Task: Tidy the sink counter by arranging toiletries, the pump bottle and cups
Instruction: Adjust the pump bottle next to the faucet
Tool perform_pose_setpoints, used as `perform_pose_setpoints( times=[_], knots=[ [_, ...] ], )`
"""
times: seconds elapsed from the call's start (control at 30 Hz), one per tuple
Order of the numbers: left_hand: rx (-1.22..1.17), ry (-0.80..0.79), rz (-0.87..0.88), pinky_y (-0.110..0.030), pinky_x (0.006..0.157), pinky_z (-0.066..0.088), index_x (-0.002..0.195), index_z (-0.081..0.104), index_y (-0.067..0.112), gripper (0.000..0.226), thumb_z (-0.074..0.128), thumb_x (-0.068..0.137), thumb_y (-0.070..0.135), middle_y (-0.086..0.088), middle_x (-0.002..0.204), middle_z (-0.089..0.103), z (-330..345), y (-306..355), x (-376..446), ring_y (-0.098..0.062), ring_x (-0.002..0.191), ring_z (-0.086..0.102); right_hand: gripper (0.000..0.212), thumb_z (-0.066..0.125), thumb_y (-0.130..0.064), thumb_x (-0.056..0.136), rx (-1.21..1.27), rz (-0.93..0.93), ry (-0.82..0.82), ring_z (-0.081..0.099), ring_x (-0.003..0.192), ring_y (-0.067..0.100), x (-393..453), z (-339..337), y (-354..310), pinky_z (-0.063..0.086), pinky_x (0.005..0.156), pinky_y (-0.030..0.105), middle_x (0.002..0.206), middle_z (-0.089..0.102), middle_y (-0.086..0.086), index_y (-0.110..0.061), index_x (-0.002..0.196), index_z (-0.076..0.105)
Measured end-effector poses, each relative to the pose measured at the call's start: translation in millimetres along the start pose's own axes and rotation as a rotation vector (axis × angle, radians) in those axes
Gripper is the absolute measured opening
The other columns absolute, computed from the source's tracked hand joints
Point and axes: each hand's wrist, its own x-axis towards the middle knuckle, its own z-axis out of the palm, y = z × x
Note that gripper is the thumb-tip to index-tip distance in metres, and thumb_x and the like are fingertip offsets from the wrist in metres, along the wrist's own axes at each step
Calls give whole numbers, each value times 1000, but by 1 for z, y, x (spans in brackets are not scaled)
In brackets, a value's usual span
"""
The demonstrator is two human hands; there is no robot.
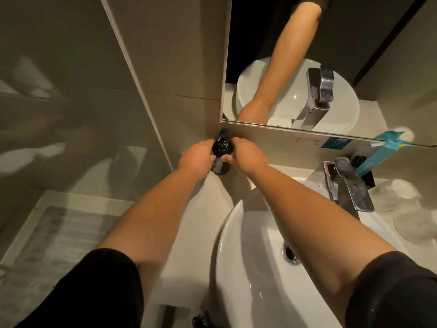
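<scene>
A black pump bottle (221,152) stands upright in the back left corner of the counter, below the mirror's corner. My left hand (196,157) grips its left side and my right hand (246,155) grips its right side, so most of the body is hidden. Only the pump head and part of the front show. At the right, two clear cups (392,194) sit upside down on the counter. Behind the tap, a teal toiletry packet (376,155) leans out of a black holder (367,176).
A white basin (236,233) fills the lower middle, with a chrome tap (350,185) behind it. A mirror (378,55) hangs above the counter. A glass panel stands at the left, a grey mat (59,233) on the floor below. A dark object (201,319) lies at the counter's front edge.
</scene>
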Motion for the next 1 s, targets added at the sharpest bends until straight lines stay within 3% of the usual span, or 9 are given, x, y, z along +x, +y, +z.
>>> perform_pose_setpoints(
  times=[0.3, 0.43, 0.87, 1.0],
  knots=[
    [-81, 26, -23, -42, 80, 50, 121, 56, 14, 29, 55, 93, 22, -12, 109, 66, 3, 3, -1, -33, 99, 60, 37, 71, -23, 83, 15, -21, -74, 61, 102, 34, 4, -12, 5, 46, 80, 33, 109, 68, 13, -11, 117, 61],
    [-92, 24, -44, -44, 81, 52, 123, 56, 14, 32, 56, 93, 23, -11, 109, 67, 2, 4, -1, -33, 99, 61, 40, 70, -19, 83, 36, -17, -64, 61, 102, 34, 4, -14, 3, 47, 81, 34, 112, 68, 14, -10, 120, 56],
    [-84, 3, -54, -41, 77, 54, 118, 60, 17, 29, 57, 92, 31, -7, 102, 69, 5, 10, 3, -31, 93, 64, 33, 74, -22, 81, 107, 8, -78, 63, 98, 28, 5, -20, 10, 45, 79, 30, 107, 70, 10, -13, 112, 68],
    [-75, 4, -42, -39, 76, 52, 125, 57, 17, 34, 56, 93, 31, -11, 107, 68, 9, 20, 3, -33, 97, 63, 31, 75, -21, 81, 108, 37, -80, 63, 97, 28, 2, -25, 17, 45, 78, 30, 105, 71, 9, -13, 111, 70]
  ],
)
